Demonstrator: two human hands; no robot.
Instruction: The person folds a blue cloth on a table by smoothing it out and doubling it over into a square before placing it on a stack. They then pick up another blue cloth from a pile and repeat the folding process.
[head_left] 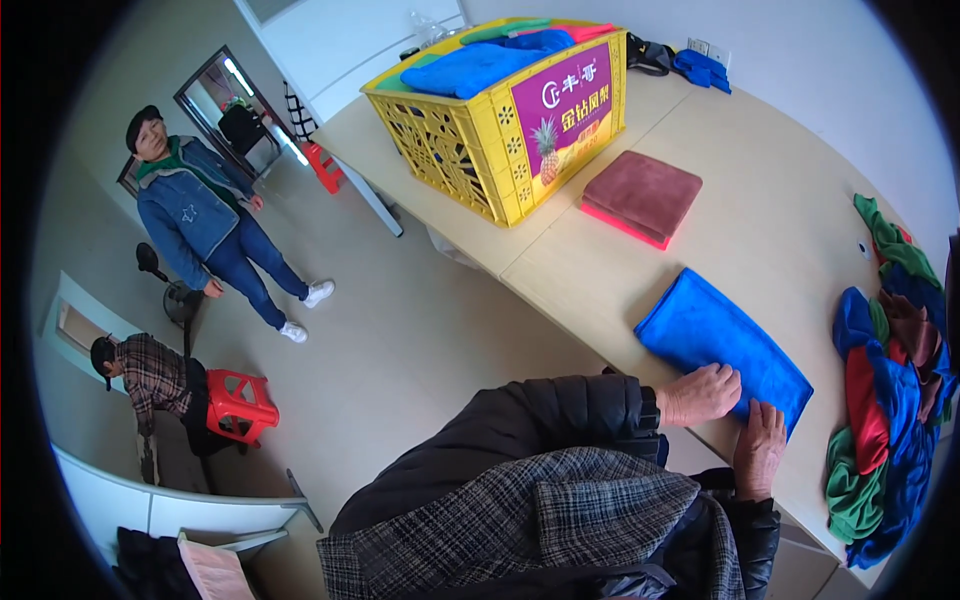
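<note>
Left hand: your left hand [698, 394] lies knuckles up on the near end of the blue cloth [722, 343], fingers curled loosely and pressing down on the fabric, nothing pinched.
Right hand: your right hand [760, 448] rests flat just beside the left, fingers stretched and close together, fingertips on the near corner of the same cloth, palm over the table's edge.
Blue cloth: it lies folded into a flat rectangle on the table [770, 210], set at a slant, its near end under both your hands and its far end pointing toward the crate.
Sleeves: your dark jacket cuffs reach to both wrists, with a plaid garment [560, 530] draped below them.
Cloth heap: to your right, near the blue cloth but apart from it, a loose pile of cloths [885, 420] in green, blue, red and brown runs along the table.
Folded stack: beyond the blue cloth, a brownish folded cloth [642, 192] sits on top of a pink one, touching the foot of the crate.
Crate: a yellow plastic crate [470, 150] stands on the far part of the table, holding folded blue, green and pink cloths.
Room: to your left, one person in a denim jacket [190, 215] stands on the floor; another person in a plaid shirt [150, 375] sits on a red stool [240, 405].
</note>
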